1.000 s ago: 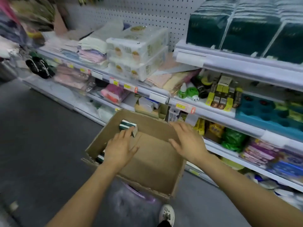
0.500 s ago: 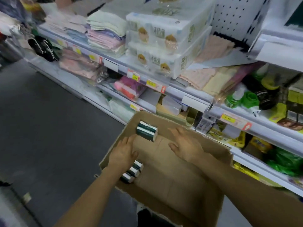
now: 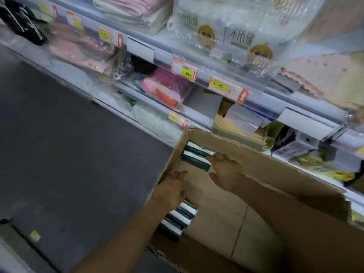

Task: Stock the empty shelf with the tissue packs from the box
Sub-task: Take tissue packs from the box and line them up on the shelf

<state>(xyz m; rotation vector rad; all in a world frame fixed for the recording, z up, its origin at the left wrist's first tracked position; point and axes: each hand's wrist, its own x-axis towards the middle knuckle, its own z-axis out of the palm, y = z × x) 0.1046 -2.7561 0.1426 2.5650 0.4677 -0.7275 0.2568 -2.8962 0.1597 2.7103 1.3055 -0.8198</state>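
An open cardboard box (image 3: 275, 174) stands on the floor before the shelves. In its far left corner lie two dark green and white tissue packs (image 3: 195, 157). My right hand (image 3: 226, 171) reaches to them, its fingertips touching their right end, fingers spread. A second row of green and white tissue packs (image 3: 180, 216) lies along the box's left wall. My left hand (image 3: 171, 191) is inside the box just above that row, fingers fairly straight, holding nothing that I can see.
Store shelves (image 3: 216, 83) run behind the box with price tags, folded cloths, pink packets and large white tissue bundles (image 3: 226, 32). A beige tray (image 3: 242, 131) sits on the shelf just behind the box. Grey floor (image 3: 69, 154) lies to the left.
The view has closed in on the box. My right hand has moved left and forward onto the far corner packs. My left hand has shifted a little deeper along the left wall.
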